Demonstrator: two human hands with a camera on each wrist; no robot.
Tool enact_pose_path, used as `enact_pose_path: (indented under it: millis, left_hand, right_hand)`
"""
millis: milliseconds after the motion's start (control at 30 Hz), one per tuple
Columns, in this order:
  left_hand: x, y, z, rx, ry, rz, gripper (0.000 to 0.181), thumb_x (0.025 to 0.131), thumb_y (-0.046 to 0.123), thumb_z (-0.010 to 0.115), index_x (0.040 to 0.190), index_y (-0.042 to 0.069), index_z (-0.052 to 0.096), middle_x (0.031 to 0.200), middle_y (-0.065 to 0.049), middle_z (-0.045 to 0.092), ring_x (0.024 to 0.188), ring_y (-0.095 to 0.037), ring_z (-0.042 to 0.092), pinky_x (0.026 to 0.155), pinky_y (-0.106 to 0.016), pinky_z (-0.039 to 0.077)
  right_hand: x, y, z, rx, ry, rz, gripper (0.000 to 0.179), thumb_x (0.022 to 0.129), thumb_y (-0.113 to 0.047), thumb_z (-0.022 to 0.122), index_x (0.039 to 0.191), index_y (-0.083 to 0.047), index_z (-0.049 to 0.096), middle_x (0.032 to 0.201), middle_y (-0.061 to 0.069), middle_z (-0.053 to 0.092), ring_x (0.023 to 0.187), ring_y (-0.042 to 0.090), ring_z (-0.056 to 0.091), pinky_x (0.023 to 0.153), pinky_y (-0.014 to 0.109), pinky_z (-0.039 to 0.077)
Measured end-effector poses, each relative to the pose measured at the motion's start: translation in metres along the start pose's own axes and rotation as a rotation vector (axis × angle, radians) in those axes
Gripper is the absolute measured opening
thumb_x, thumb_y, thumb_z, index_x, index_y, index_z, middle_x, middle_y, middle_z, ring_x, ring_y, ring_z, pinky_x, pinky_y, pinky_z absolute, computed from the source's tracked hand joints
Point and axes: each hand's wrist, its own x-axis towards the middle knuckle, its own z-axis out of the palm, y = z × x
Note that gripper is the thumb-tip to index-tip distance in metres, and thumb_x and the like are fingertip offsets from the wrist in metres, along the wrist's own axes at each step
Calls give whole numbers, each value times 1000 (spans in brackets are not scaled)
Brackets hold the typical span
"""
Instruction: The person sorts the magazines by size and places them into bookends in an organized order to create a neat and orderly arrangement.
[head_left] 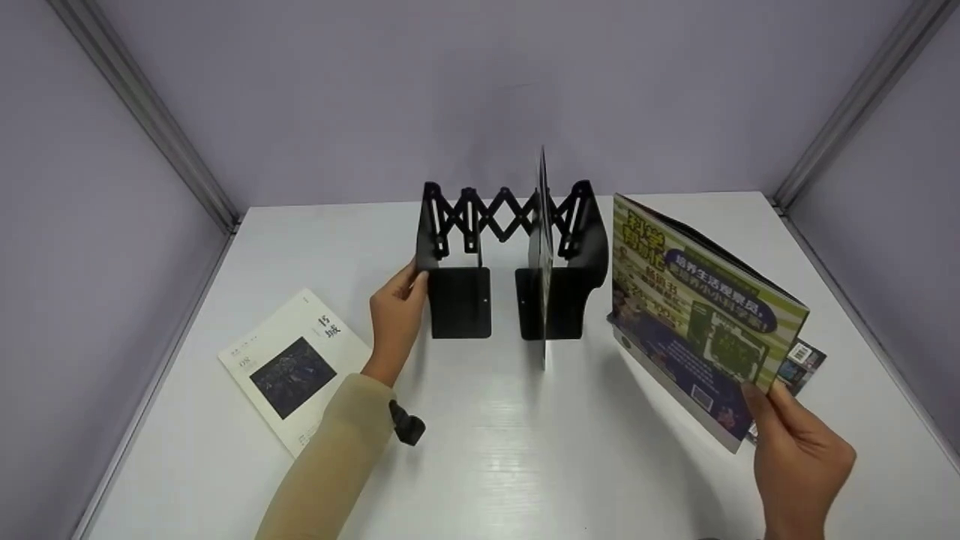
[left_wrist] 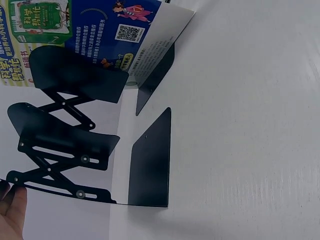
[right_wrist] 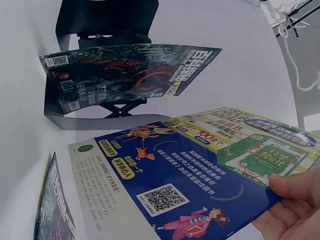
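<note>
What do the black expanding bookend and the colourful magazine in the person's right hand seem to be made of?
Black bookend: probably painted metal with a dull finish, since its plates look thin, stiff and evenly dark; plastic isn't ruled out.

Colourful magazine: paper, going by its thin edges and dense printing; the cover may be glossy, though its sheen is hard to judge.

The left hand (left_wrist: 14, 212) touches the edge of one end panel (left_wrist: 70, 197) of a black bookend (left_wrist: 60, 127); crossed bars (left_wrist: 49, 169) link the bookend's panels, and its flat base plates (left_wrist: 151, 167) lie on the white table (left_wrist: 240, 125); at the bookend's end away from the hand is a blue-and-yellow magazine (left_wrist: 107, 42), partly covered by a panel, its QR code (left_wrist: 130, 33) showing.
</note>
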Motion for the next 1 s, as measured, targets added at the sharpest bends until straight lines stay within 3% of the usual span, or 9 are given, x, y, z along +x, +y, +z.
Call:
enact_pose_path:
  millis: [233, 467, 667, 1000]
  left_hand:
    - [0, 0, 0, 2, 12, -17, 31, 97, 11, 64, 126, 2, 66, 125, -14, 69, 114, -25, 69, 92, -30, 60]
    - [0, 1, 1, -14, 4, -19, 31, 97, 11, 63, 127, 1, 66, 126, -16, 69, 114, -26, 69, 92, -28, 59]
    - [0, 0, 1, -25, -1, -12, 32, 97, 12, 64, 127, 0, 65, 125, -16, 69, 113, -25, 69, 92, -27, 59]
    - [1, -3, 1, -7, 5, 13, 32, 97, 9, 63, 127, -3, 65, 124, -21, 68, 114, -30, 68, 93, -31, 60]
  right_hand:
    - [-4, -5, 2, 17, -46, 13, 28, 87, 13, 66, 115, 8, 64, 97, -34, 63, 94, -11, 66, 76, 10, 56]
    - [-5, -5, 11, 132, -89, 34, 29, 86, 15, 65, 115, 10, 64, 101, -23, 70, 98, -2, 70, 79, 17, 57]
    - [-5, -5, 23, 128, -107, 41, 27, 88, 10, 67, 115, 6, 66, 99, -26, 70, 96, -4, 70, 80, 17, 57]
    - [-3, 1, 51, 339, -128, -19, 27, 87, 12, 66, 115, 11, 64, 105, -11, 74, 104, 5, 70, 84, 19, 57]
